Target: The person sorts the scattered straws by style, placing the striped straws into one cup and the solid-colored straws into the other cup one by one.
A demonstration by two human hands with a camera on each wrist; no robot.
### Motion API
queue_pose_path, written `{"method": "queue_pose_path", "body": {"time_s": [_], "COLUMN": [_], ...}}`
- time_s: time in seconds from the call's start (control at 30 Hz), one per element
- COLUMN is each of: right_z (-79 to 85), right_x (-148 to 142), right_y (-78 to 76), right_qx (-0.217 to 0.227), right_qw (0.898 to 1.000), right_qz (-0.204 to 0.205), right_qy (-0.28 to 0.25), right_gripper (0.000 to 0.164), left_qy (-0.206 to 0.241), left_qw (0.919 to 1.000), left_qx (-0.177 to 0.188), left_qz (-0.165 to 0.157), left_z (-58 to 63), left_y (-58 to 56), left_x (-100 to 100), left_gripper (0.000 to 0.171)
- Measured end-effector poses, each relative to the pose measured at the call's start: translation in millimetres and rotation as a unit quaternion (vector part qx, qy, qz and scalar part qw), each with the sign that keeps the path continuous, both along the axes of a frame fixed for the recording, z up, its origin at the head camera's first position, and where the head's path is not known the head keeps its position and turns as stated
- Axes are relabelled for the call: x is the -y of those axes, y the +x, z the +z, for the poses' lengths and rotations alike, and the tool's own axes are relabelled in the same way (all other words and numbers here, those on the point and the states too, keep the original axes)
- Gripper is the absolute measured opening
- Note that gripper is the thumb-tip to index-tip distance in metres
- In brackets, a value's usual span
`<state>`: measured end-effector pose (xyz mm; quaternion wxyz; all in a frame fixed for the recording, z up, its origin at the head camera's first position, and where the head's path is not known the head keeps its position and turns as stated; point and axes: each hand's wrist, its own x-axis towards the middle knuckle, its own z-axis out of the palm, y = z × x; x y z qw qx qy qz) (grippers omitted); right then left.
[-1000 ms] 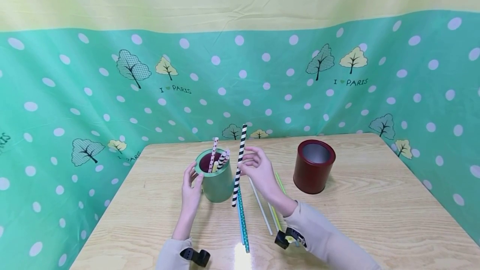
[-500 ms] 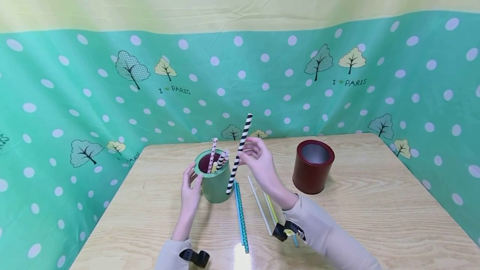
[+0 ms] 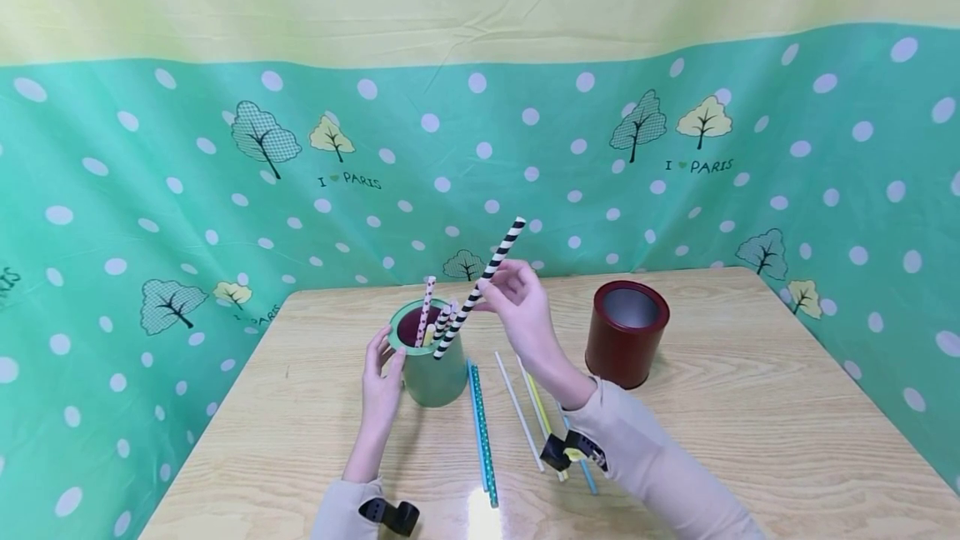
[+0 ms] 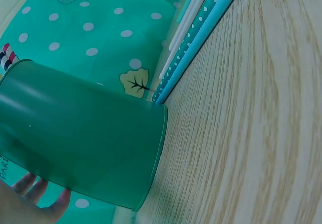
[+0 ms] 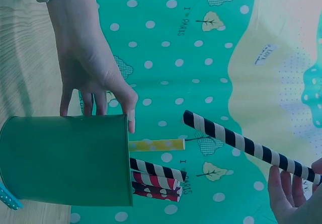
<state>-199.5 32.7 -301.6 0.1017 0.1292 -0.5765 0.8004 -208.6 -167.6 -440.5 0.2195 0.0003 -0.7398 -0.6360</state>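
My right hand pinches a black-and-white striped paper straw between thumb and fingers. The straw leans to the upper right, and its lower end overlaps the near rim of the green tin in the head view. In the right wrist view that end of the straw hangs apart from the tin's mouth, higher than the straws inside. With thumb and fingers around its left side, my left hand holds the tin upright near the rim. Several straws stand in it: yellow dotted, black-and-white striped and pink or red patterned ones.
A dark red tin stands at the right. Loose straws lie between the tins: blue, teal dotted, white and yellow among them. A green dotted cloth hangs behind the wooden table.
My right hand has risen slightly, tilting the striped straw further and swinging its lower end leftward and up to the green tin's rim. The left hand and both tins stay in place.
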Motion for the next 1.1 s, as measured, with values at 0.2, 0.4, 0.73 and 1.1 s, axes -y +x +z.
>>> {"method": "queue_pose_path", "body": {"time_s": [0.2,0.4,0.73,1.1], "right_z": [2.6,4.9,0.2,-7.6], "right_x": [0,1,4,13], "right_y": [-1.4,-2.7,-9.6,-19.8], "right_qx": [-0.021,-0.06,-0.086,-0.066], "right_qw": [1.0,0.998,0.996,0.994], "right_qz": [0.003,0.002,-0.014,-0.019], "right_qy": [-0.018,-0.006,0.036,0.085], "right_gripper": [0.022,0.021,0.022,0.026], "left_qy": [0.005,0.001,0.002,0.003], "left_qw": [0.9999,1.0,0.9995,0.9997], "left_qx": [0.003,0.008,0.03,0.025], "left_qz": [-0.008,-0.003,-0.008,-0.004], "left_z": [4.3,21.7,27.1,25.7], "left_y": [2.1,12.0,13.9,14.0], "left_x": [0,-8,-10,-9], "left_gripper": [0.042,0.041,0.041,0.041]}}
